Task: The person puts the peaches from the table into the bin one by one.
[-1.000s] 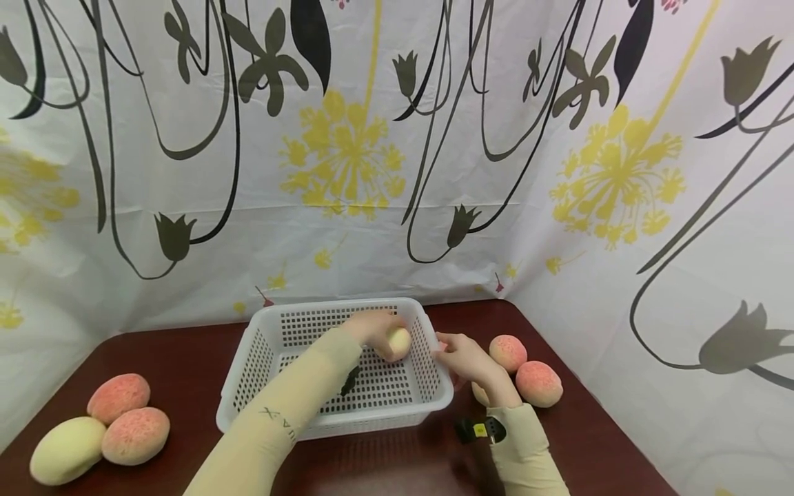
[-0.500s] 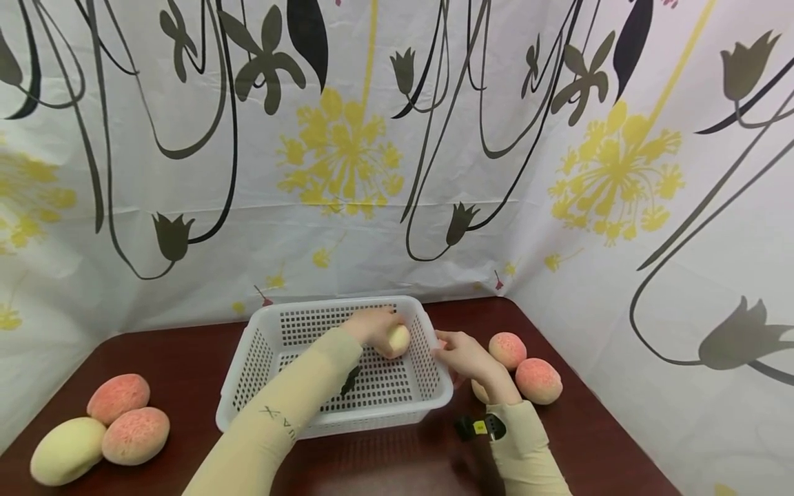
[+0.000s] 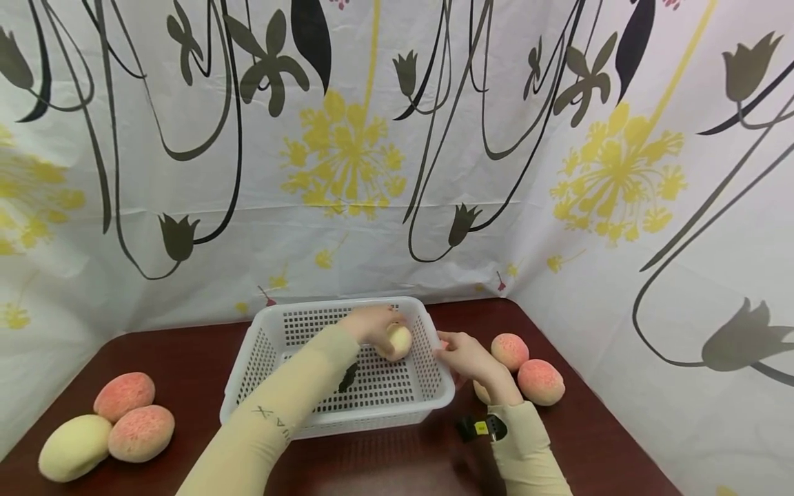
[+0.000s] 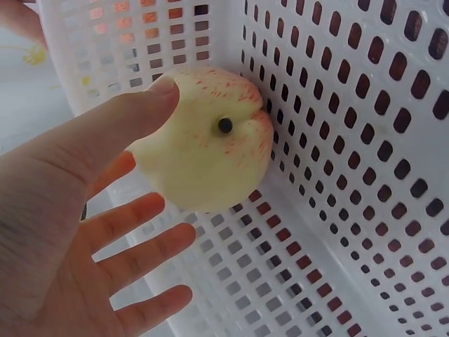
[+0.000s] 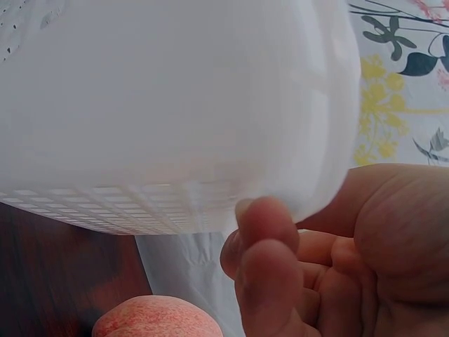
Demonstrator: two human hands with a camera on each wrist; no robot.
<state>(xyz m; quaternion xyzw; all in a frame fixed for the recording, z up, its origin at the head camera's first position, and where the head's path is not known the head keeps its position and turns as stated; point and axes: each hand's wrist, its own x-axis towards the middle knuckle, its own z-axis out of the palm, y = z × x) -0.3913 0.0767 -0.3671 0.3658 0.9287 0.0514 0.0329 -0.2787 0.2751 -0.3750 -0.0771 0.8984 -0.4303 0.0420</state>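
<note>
A pale yellow peach (image 3: pixel 400 341) with red flecks and a dark dot sits at the right end inside the white perforated basket (image 3: pixel 384 412). My left hand (image 3: pixel 372 326) reaches into the basket around it. In the left wrist view the thumb lies against the peach (image 4: pixel 210 154), while the other fingers stand straight and spread beside it. My right hand (image 3: pixel 466 357) is outside the basket's right end. In the right wrist view its curled fingers (image 5: pixel 268 223) grip the basket's rim (image 5: pixel 337 133), with part of the thumb hidden behind it.
On the dark red table (image 3: pixel 366 472), two pink peaches (image 3: pixel 541 382) lie right of the right hand, a paler one (image 3: pixel 481 393) partly hidden by it. Left of the basket are two pink peaches (image 3: pixel 141 433) and a yellow one (image 3: pixel 74 448). A patterned curtain (image 3: pixel 347 255) hangs behind.
My left fingers have loosened slightly from the peach, and a little more of it shows. My right hand stays at the basket's end.
</note>
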